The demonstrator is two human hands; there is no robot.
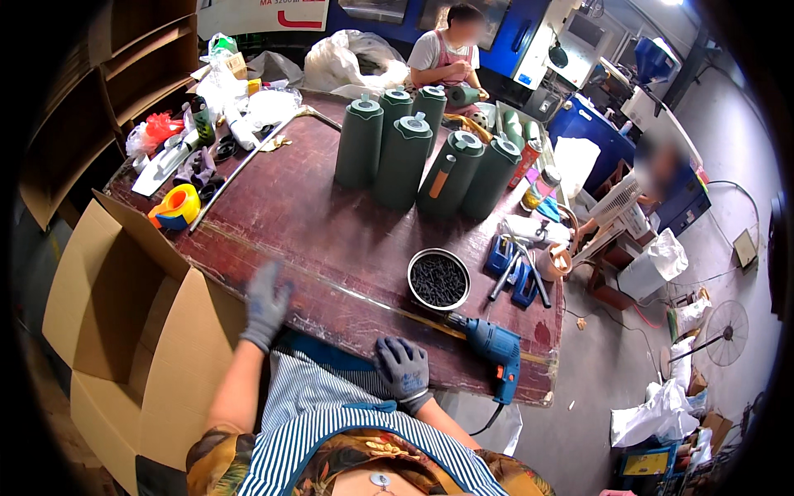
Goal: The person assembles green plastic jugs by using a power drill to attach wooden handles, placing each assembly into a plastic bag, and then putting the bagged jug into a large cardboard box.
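Both my hands wear grey gloves. My left hand [267, 304] hovers by the table's near left edge, slightly blurred, thumb apart from the fingers and nothing seen in it. Resting on the near edge is my right hand [402, 369], its fingers laid flat and holding nothing visible. A blue power drill [494, 347] lies to its right, cord hanging over the edge. Beyond it stands a round tin of dark screws [438, 279]. Several dark green cylindrical containers [404, 165] stand upright farther back, one with an orange strip.
An open cardboard box [169, 347] stands against the table's left side. Yellow tape in a dispenser [178, 207] and bags lie at the far left. Blue-handled tools [517, 269] lie right of the tin. Across the table sits another person [447, 62] holding a green container.
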